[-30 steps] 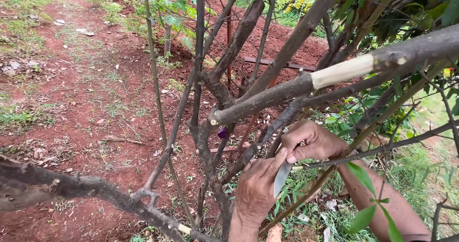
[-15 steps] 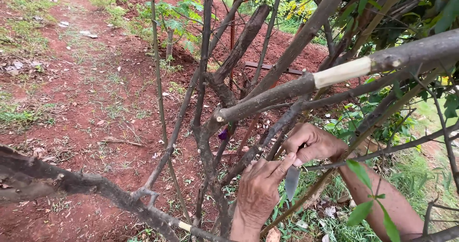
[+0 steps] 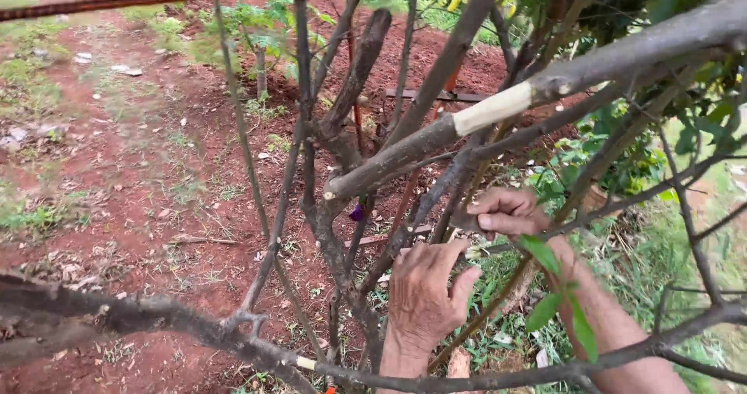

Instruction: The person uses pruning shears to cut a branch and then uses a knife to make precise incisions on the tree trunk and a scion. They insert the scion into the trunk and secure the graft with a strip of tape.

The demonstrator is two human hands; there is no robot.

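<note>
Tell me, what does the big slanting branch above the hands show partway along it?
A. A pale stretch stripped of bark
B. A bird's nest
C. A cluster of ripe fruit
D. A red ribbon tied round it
A: the thick slanting branch has a pale, bare stretch where dark bark is gone, above the right hand.

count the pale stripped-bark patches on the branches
2: a long one on the thick slanting branch at upper centre, a small one on the low branch at bottom centre. Others may be hidden.
</note>
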